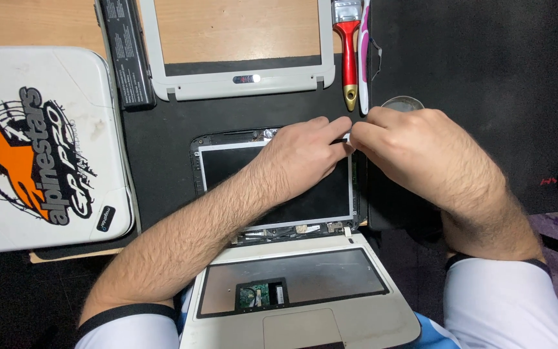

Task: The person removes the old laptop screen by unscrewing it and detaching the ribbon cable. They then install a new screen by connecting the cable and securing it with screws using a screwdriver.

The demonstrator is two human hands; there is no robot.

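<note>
A small white laptop (305, 323) lies open in front of me with its keyboard removed and its bare screen panel (318, 200) laid flat on a black mat. My left hand (301, 155) rests on the panel's upper right part, fingers stretched to the top right corner. My right hand (414, 152) meets it there, fingertips pinched at that corner on something small and pale that I cannot make out. Both forearms cross the laptop's base and hide part of the panel.
A white screen bezel (240, 83) lies at the back, a black battery (126, 55) to its left. A white lid with an orange and black sticker (40, 148) sits far left. A red-handled brush (349, 52) and a small round dish (403, 102) lie behind my right hand.
</note>
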